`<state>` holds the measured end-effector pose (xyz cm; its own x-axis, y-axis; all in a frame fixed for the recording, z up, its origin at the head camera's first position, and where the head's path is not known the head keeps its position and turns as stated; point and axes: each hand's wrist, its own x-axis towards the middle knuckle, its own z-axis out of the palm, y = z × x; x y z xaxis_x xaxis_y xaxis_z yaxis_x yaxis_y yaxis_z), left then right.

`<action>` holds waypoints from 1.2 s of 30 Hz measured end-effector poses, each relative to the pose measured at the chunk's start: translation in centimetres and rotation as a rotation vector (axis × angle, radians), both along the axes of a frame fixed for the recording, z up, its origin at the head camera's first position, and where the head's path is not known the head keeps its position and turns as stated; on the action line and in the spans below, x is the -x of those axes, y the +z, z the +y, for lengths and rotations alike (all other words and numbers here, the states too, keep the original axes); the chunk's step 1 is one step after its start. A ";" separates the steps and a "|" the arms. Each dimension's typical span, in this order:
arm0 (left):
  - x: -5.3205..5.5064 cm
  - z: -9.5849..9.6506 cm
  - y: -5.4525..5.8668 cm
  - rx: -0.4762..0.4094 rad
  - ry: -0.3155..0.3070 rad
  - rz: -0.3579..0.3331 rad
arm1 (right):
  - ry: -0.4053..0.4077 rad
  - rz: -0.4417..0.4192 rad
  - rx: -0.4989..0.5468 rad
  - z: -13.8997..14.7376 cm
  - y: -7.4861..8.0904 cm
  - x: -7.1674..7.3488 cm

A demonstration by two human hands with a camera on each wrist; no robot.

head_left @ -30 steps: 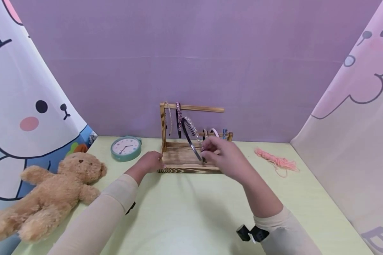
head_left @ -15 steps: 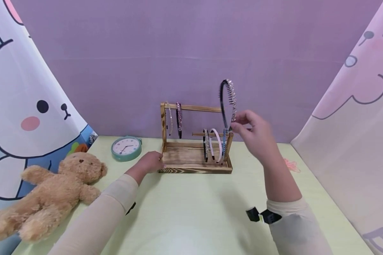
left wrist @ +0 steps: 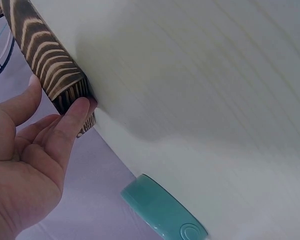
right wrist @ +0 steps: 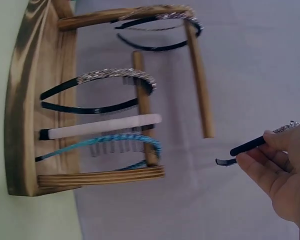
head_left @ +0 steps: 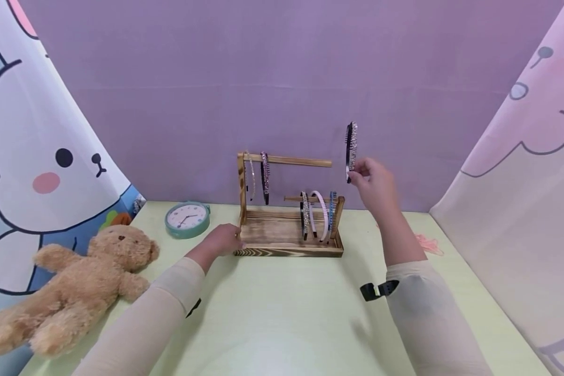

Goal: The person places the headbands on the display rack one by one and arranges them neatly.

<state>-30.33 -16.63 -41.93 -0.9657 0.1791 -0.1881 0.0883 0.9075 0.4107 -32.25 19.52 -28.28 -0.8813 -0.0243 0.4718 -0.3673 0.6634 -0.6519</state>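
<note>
My right hand (head_left: pixel 376 188) pinches a black headband (head_left: pixel 351 149) with sparkling stones, raised beyond the free right end of the upper bar. In the right wrist view, its two dark ends (right wrist: pixel 247 146) point toward the wooden headband rack (right wrist: pixel 22 100). My left hand (head_left: pixel 220 239) grips the rack's left front corner between thumb and fingers, plain in the left wrist view on the striped wood (left wrist: pixel 45 55). From the upper bar hang a thin pale headband (head_left: pixel 252 180) and a purple jewelled one (head_left: pixel 265 177). The lower bar carries a jewelled headband (head_left: pixel 304 216), a pale pink one (head_left: pixel 322 209) and a blue one (head_left: pixel 331 209).
Left of the rack lies a teal round clock (head_left: pixel 187 219) on the pale green table (head_left: pixel 272 313). A brown teddy bear (head_left: pixel 89 277) lies at the front left. Pink yarn (head_left: pixel 430 244) shows behind my right forearm. A purple cloth (head_left: pixel 282 94) hangs behind.
My right hand has lifted the black headband out from in front of the rack, up and to the right, and turned it edge-on. The left hand has stayed on the rack's corner.
</note>
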 end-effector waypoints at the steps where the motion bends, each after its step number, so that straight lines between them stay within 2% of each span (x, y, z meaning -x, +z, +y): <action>1: -0.1 0.0 0.1 0.003 -0.003 0.001 | 0.003 -0.013 0.007 -0.1 -0.2 0.5; 5: -0.2 0.1 0.4 0.009 -0.009 0.001 | 0.020 -0.056 0.026 -1.1 -0.8 1.9; 10: -0.4 0.3 0.5 -0.003 0.002 -0.008 | 0.045 -0.101 0.011 -2.8 -1.2 2.8; 19: 0.1 0.1 0.0 -0.001 0.003 0.007 | 0.177 -0.099 0.019 -7.5 -1.9 2.9; 27: 0.1 0.0 -0.1 -0.010 0.002 0.009 | 0.181 -0.158 -0.077 -10.5 -3.1 3.1; 36: 0.0 0.0 -0.2 -0.014 -0.001 0.023 | 0.205 -0.234 -0.152 -11.3 -3.6 3.9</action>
<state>-30.38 -16.66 -42.16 -0.9697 0.1822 -0.1628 0.0986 0.9015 0.4215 -36.18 8.20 -31.90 -0.9348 -0.2668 0.2346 -0.3552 0.6868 -0.6341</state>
